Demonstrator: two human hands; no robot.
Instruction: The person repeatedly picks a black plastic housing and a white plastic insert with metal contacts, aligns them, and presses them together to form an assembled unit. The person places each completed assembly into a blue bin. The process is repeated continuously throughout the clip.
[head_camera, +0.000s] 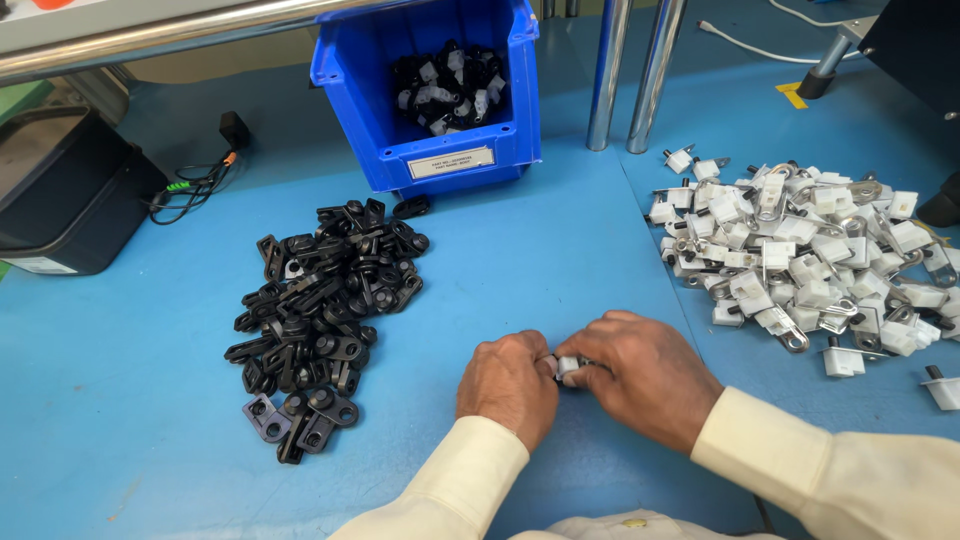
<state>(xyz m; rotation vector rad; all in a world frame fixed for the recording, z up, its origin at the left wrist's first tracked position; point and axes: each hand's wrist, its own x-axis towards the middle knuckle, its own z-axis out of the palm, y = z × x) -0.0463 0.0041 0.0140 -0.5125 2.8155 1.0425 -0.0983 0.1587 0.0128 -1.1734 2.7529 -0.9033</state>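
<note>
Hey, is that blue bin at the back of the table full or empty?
Partly filled. The blue bin holds a heap of black and white parts against its back; the blue floor shows in front of it and the walls rise well above.

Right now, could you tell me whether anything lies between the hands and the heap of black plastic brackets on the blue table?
Nothing visible does. The left hand and right hand pinch a small white plastic part; only bare blue table separates them from the heap of black plastic brackets to their left.
</note>
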